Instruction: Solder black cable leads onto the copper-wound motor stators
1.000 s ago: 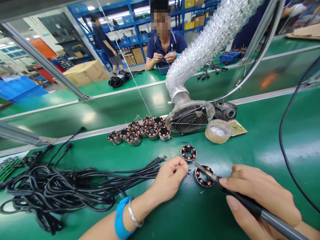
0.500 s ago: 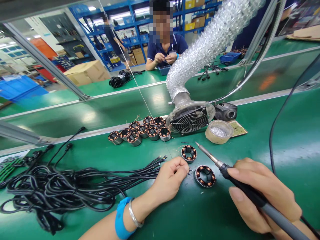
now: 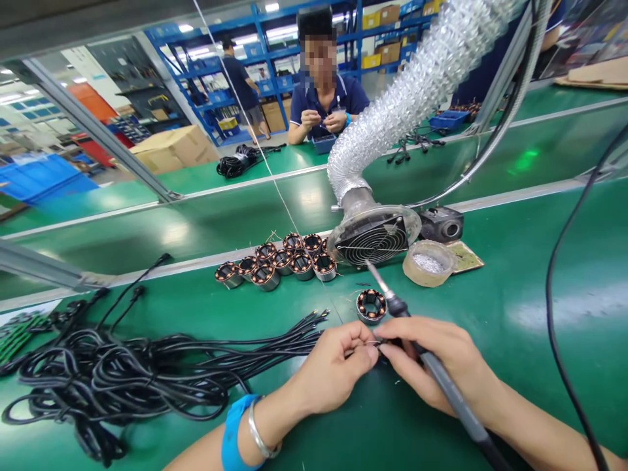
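Observation:
My left hand (image 3: 338, 366), a blue band and silver bangle on its wrist, pinches the end of a thin wire (image 3: 375, 342). My right hand (image 3: 441, 360) holds a soldering iron (image 3: 396, 305) slanted up and left, its tip before the fan grille. Its thumb and forefinger meet the left fingertips at the wire. Just beyond the hands a copper-wound stator (image 3: 371, 318) lies on the green bench. Another stator, seen earlier nearby, is hidden behind my right hand. Black cables (image 3: 275, 347) run up to my left hand from a coiled heap.
Several stators (image 3: 265, 278) stand in a cluster at the bench's back edge. Beside them is a fume fan (image 3: 375, 242) with a silver duct (image 3: 387, 118). A tub of solder bits (image 3: 428, 263) sits right of it. A co-worker (image 3: 324, 104) sits across, hands together.
My right hand has moved left with the soldering iron, bringing its fingertips to my left hand and covering the nearer stator. The left hand has shifted slightly right. A person behind has walked right.

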A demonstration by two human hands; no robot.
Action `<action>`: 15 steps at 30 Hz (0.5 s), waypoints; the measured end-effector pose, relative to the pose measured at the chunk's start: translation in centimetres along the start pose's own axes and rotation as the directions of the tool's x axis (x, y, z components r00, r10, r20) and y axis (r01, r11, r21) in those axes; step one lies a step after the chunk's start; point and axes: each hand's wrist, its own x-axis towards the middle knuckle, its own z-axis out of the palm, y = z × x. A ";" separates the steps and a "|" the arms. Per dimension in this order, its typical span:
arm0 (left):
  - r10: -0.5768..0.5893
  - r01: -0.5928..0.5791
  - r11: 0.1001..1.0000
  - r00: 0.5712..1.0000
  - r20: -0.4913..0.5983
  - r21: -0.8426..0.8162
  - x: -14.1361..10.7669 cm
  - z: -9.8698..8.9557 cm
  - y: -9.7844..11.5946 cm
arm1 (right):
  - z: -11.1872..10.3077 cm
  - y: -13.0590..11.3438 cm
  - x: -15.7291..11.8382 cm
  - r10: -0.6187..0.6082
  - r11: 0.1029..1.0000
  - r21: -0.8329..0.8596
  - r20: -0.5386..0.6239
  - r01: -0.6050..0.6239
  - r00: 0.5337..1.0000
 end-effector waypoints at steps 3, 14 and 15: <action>-0.002 0.002 0.999 1.000 0.004 0.035 -0.2 0.2 0.3 | 0.5 0.0 0.1 -0.047 0.999 0.013 0.037 0.046 0.998; 0.015 -0.005 0.973 0.999 -0.040 0.232 -0.3 -0.2 0.6 | -0.2 0.1 -0.4 -0.062 0.998 -0.014 0.088 0.063 0.994; 0.001 0.005 0.983 0.999 -0.033 0.182 -0.2 -0.2 0.4 | -0.1 0.1 -0.4 -0.071 0.997 -0.012 0.080 0.072 0.994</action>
